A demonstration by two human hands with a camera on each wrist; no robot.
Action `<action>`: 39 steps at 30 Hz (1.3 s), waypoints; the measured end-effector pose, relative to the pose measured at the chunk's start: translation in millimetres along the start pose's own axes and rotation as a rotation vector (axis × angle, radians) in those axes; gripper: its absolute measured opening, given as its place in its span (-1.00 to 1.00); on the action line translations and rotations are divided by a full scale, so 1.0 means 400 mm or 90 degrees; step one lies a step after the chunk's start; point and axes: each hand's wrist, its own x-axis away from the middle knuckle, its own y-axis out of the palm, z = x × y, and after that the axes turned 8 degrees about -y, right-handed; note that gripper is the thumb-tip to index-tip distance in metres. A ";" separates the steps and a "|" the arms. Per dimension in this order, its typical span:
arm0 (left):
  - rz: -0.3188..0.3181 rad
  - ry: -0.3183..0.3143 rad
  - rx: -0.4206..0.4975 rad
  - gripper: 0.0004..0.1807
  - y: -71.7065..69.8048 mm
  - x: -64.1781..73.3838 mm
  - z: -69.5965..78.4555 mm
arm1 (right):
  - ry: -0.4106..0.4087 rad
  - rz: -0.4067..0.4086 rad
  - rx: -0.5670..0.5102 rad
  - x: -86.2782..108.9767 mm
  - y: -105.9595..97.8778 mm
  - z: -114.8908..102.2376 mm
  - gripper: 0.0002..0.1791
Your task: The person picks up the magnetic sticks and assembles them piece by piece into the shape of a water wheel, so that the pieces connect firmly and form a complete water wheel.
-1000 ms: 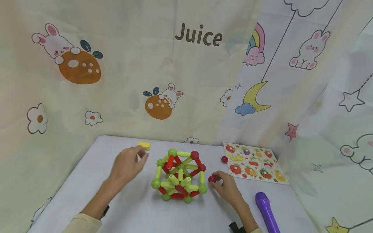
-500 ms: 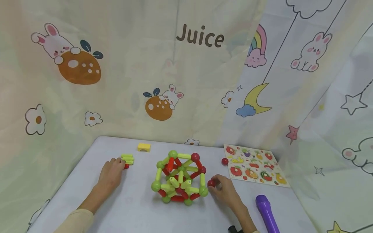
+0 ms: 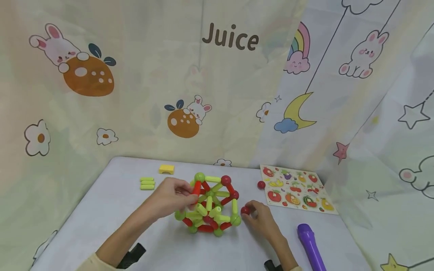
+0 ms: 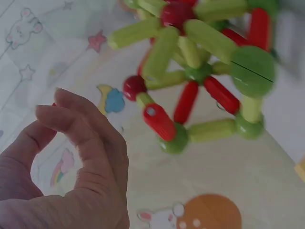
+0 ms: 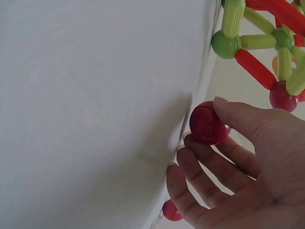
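Observation:
A ball-and-rod construction (image 3: 211, 193) of green and red balls joined by lime and red rods stands mid-table. My left hand (image 3: 169, 197) is at its left side, overlapping it in the head view. Its thumb and fingertips pinch a small red rod (image 4: 54, 104); only a speck of it shows in the left wrist view, the remainder being hidden by the fingers. To the right of the construction, my right hand (image 3: 264, 222) holds a dark red ball (image 5: 207, 126) between thumb and fingers. One red rod (image 4: 159, 123) on the construction sticks out with a free end.
Several lime rods (image 3: 147, 183) lie at the left, with a yellow block (image 3: 166, 169) behind them. Another red ball (image 3: 261, 184) sits by a fruit-picture board (image 3: 298, 190) at the back right. A purple toy microphone (image 3: 310, 244) lies at the front right.
My left hand went left to the rod pile, picked up the red rod there, and came back right to the construction. The right hand stays almost in place with its ball.

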 end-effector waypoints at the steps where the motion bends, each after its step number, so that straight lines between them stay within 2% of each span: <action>1: -0.035 -0.009 0.020 -0.83 0.022 -0.005 0.029 | 0.004 0.001 -0.003 0.000 0.001 0.001 -0.68; 3: -0.084 -0.027 0.037 -0.84 0.061 -0.027 0.065 | 0.009 -0.002 -0.004 0.000 0.004 0.002 -0.68; 4: -0.094 -0.038 0.038 -0.83 0.079 -0.040 0.075 | 0.010 -0.004 -0.006 0.000 0.006 0.002 -0.68; 7: -0.090 -0.072 0.015 -0.78 0.113 -0.079 0.082 | 0.006 -0.014 -0.012 -0.001 0.012 -0.001 -0.68; 10: -0.073 -0.100 -0.011 -0.69 0.128 -0.107 0.076 | 0.000 -0.020 -0.015 -0.003 0.014 -0.005 -0.67; 14: -0.071 -0.100 -0.030 -0.59 0.140 -0.127 0.074 | 0.000 -0.019 -0.010 -0.004 0.011 -0.006 -0.67; 19: -0.072 -0.075 -0.030 -0.61 0.153 -0.130 0.086 | -0.004 -0.014 -0.011 -0.004 0.006 -0.002 -0.67; 31: -0.038 -0.073 -0.066 -0.57 0.175 -0.139 0.095 | 0.005 -0.001 -0.025 0.007 -0.014 0.002 -0.66; 34: -0.034 -0.067 -0.061 -0.59 0.174 -0.136 0.096 | 0.004 0.032 -0.023 0.018 -0.041 -0.017 -0.66; 36: -0.024 -0.058 -0.055 -0.64 0.170 -0.127 0.095 | -0.010 0.076 -0.027 0.029 -0.070 -0.041 -0.65; 39: 0.006 -0.008 -0.053 -0.75 0.149 -0.101 0.092 | -0.052 0.157 -0.034 0.050 -0.112 -0.098 -0.61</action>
